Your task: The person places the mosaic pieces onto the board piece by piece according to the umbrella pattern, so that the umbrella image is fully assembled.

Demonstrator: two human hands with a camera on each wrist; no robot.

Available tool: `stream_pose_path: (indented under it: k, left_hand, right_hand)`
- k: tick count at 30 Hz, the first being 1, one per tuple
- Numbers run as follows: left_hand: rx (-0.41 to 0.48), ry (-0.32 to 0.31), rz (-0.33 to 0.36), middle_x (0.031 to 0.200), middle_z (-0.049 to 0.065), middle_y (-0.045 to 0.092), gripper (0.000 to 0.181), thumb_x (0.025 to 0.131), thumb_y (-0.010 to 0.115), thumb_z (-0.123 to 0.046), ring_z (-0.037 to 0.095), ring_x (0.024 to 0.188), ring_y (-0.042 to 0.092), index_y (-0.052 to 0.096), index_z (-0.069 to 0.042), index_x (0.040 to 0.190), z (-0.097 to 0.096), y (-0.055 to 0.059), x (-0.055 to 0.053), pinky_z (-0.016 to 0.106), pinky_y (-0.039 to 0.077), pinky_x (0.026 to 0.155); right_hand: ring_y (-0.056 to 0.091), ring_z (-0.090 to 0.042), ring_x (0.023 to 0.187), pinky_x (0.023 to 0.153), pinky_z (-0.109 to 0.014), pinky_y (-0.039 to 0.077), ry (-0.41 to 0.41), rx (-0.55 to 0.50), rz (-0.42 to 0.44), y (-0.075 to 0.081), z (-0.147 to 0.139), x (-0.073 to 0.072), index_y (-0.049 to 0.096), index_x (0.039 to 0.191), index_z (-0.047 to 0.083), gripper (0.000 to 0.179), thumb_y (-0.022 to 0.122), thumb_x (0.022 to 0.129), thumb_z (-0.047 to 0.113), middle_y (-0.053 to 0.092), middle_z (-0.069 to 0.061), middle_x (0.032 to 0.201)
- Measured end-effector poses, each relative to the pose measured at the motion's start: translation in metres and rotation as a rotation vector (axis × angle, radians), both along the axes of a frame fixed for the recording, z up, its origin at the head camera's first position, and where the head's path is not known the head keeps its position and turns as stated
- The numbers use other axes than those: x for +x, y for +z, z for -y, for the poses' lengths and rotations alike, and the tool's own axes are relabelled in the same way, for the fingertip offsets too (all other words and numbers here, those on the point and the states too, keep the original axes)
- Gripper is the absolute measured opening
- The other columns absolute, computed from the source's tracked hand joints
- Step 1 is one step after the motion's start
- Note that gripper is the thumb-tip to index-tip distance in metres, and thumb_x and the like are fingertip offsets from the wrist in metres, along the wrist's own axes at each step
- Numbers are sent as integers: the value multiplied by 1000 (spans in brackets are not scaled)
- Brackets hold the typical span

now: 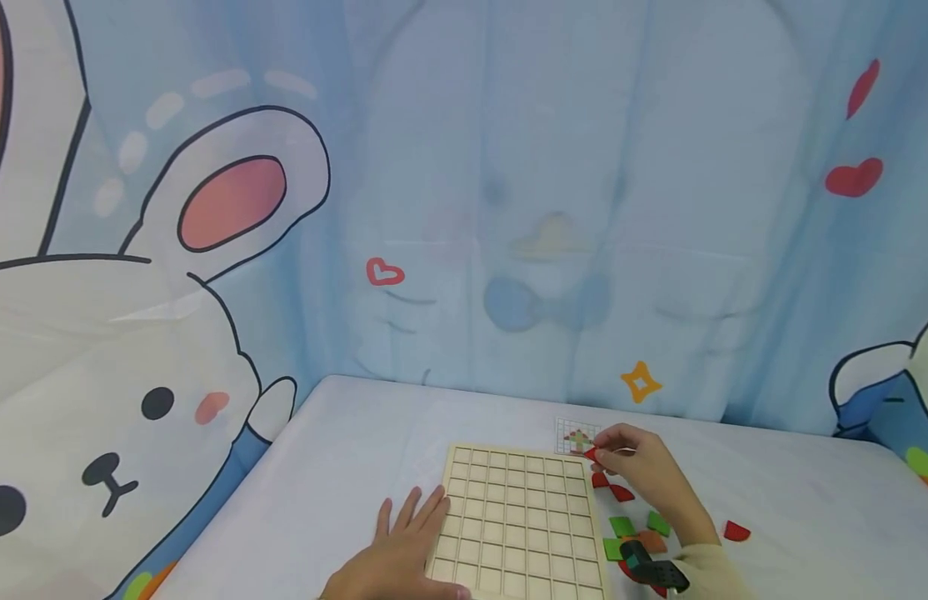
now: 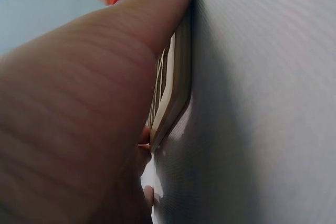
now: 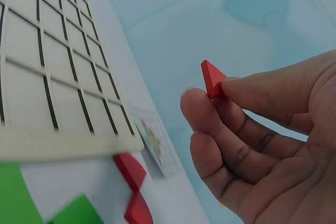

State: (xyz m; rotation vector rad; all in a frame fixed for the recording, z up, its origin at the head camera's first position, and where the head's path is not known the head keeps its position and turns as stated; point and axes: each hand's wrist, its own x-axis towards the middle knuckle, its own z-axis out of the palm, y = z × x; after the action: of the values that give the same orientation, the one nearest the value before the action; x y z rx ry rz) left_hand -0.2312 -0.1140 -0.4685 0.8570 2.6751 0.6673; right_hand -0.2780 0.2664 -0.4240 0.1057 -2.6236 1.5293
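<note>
A pale wooden grid board (image 1: 522,523) lies flat on the white table. My left hand (image 1: 404,546) rests at its left edge with fingers spread, the fingertips on the frame. In the left wrist view the edge of the board (image 2: 181,72) shows beside that hand. Between thumb and fingers my right hand (image 3: 262,129) pinches a small red block (image 3: 212,80) with a pointed corner, raised above the table. In the head view the right hand (image 1: 640,467) is just past the board's far right corner, by a small printed pattern card (image 1: 572,435).
Right of the board lie red pieces (image 1: 621,492), green pieces (image 1: 622,526) and an orange piece (image 1: 651,542). A lone red piece (image 1: 737,531) sits farther right. A black strap device (image 1: 647,568) is on the right wrist. A blue cartoon curtain (image 1: 449,167) hangs behind the table.
</note>
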Motion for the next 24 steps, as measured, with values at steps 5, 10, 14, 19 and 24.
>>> stream_pose_path:
  k: [5,10,14,19,24]
  left_hand:
    - [-6,1,-1,179,14,12,114,94,75,-64,45,162,2,18,-3,171,-1,-1,-2,75,-3,120]
    - [-3,-2,8,179,15,11,116,93,76,-64,45,162,1,17,-3,171,-1,-3,-4,75,-4,119]
    - [-23,16,-22,179,11,13,113,93,77,-63,43,162,5,20,-4,171,-1,-5,-4,74,0,120]
    - [-51,32,-28,179,8,13,113,93,76,-65,41,163,6,21,-6,171,-1,-7,-4,73,2,121]
    - [-21,14,-4,179,9,11,116,92,72,-70,42,163,3,17,-7,172,0,-6,-6,75,-1,120]
  right_hand:
    - [73,-26,91,80,-42,60,63,-36,-23,2,19,-5,67,118,-8,17,66,104,1,75,-13,102]
    - [72,-26,89,78,-40,59,101,-49,-61,1,39,-11,67,115,-7,14,67,103,-1,74,-13,99]
    - [72,-25,86,81,-43,58,106,-44,-76,-1,55,-14,69,112,-6,11,68,102,-2,73,-12,97]
    - [72,-22,83,81,-42,58,107,-19,-101,0,73,-17,71,108,-3,8,68,100,-4,73,-12,93]
    - [72,-22,83,79,-39,56,125,12,-110,-1,83,-21,71,107,-1,9,67,100,-4,72,-7,91]
